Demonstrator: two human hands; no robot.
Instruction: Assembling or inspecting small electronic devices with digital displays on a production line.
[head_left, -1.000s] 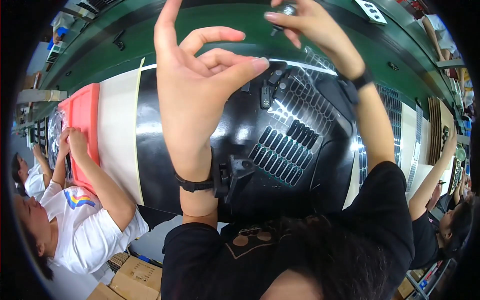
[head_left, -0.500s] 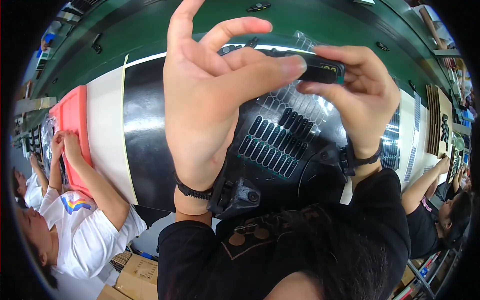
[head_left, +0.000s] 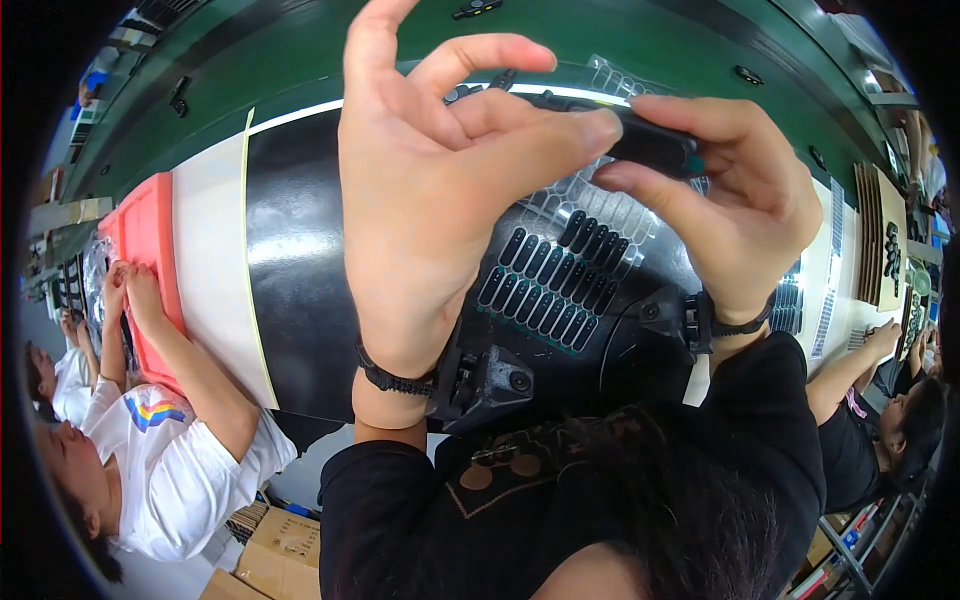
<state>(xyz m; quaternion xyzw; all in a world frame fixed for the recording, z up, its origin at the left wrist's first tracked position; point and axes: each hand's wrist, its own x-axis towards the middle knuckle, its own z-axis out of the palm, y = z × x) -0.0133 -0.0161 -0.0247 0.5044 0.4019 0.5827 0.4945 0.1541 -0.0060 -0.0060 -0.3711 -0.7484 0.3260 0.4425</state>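
Note:
A small black oblong device point(head_left: 655, 148) with a bit of green at its right end is held up over the work surface between both my hands. My left hand point(head_left: 425, 190) pinches its left end between thumb and index finger, the other fingers raised and spread. On the right end, the thumb and fingers of my right hand point(head_left: 745, 185) are closed. Below them, a sheet of black oblong stickers point(head_left: 550, 285) lies on the black mat point(head_left: 290, 250), next to clear sheets with oblong outlines point(head_left: 640, 215). My left hand hides part of the device.
A green conveyor belt point(head_left: 280, 60) carrying small black devices point(head_left: 748, 75) runs along the far side. At left, a person's hands point(head_left: 135, 285) work over a red bin point(head_left: 155, 225). Another person point(head_left: 850, 400) sits at right near stacked cardboard point(head_left: 870, 235). Cardboard boxes point(head_left: 275, 550) stand lower left.
The device has turned slightly, and the lit digits on it no longer show. Both my hands have shifted a little to the right. Devices on the belt have moved left.

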